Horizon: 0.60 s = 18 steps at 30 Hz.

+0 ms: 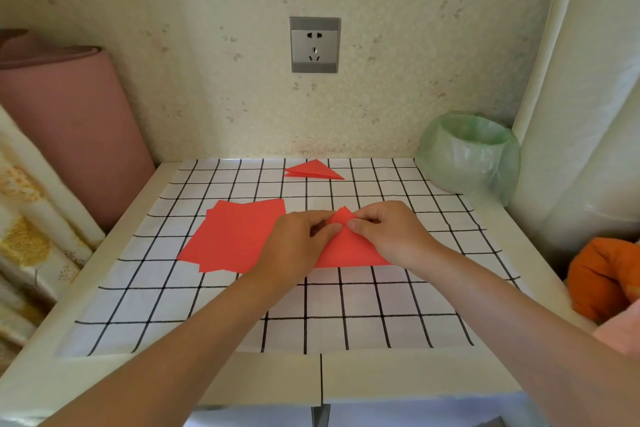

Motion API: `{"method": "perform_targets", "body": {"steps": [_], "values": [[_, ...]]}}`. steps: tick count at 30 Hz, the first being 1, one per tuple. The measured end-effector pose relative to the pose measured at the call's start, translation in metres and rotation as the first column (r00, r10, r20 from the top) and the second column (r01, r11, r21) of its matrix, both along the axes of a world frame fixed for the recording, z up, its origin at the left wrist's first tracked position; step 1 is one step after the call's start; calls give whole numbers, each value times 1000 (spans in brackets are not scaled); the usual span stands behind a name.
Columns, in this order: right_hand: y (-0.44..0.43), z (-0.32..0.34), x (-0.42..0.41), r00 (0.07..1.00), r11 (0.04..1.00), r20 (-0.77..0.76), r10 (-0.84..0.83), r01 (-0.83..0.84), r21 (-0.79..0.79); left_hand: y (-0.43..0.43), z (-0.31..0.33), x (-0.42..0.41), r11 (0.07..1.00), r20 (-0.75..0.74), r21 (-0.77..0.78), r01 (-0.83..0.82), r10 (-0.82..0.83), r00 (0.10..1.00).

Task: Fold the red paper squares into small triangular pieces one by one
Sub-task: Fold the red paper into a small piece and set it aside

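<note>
A red paper folded into a triangle (349, 250) lies on the checked cloth (346, 305) at the middle of the table. My left hand (294, 243) and my right hand (388, 232) both pinch its top corner, thumbs nearly meeting over the paper. A stack of flat red paper squares (235, 236) lies just to the left, partly under my left hand. One folded red triangle (313, 170) rests at the far edge of the cloth near the wall.
A small bin lined with a green plastic bag (469, 156) stands at the back right. A pink roll (65, 121) leans at the left. Orange cloth (602, 277) lies off the table's right edge. A wall socket (314, 44) is behind.
</note>
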State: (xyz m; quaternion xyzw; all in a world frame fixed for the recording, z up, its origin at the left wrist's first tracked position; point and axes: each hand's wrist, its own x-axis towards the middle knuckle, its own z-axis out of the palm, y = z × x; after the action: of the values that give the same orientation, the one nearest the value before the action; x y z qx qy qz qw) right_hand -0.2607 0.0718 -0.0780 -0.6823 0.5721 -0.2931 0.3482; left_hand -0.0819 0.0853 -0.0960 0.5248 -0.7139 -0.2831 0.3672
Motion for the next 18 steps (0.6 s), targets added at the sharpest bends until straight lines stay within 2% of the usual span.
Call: {"method": "perform_targets", "body": {"steps": [4, 13, 18], "values": [[0, 0, 1, 1000, 999, -2, -3, 3, -49, -1, -1, 0, 999, 1, -43, 8, -8, 1000], [5, 1, 4, 992, 988, -123, 23, -42, -150, -3, -9, -8, 1000, -32, -16, -10, 9, 999], [8, 2, 5, 955, 982, -294, 41, -93, -164, -3, -8, -9, 1000, -41, -12, -19, 18, 999]]}}
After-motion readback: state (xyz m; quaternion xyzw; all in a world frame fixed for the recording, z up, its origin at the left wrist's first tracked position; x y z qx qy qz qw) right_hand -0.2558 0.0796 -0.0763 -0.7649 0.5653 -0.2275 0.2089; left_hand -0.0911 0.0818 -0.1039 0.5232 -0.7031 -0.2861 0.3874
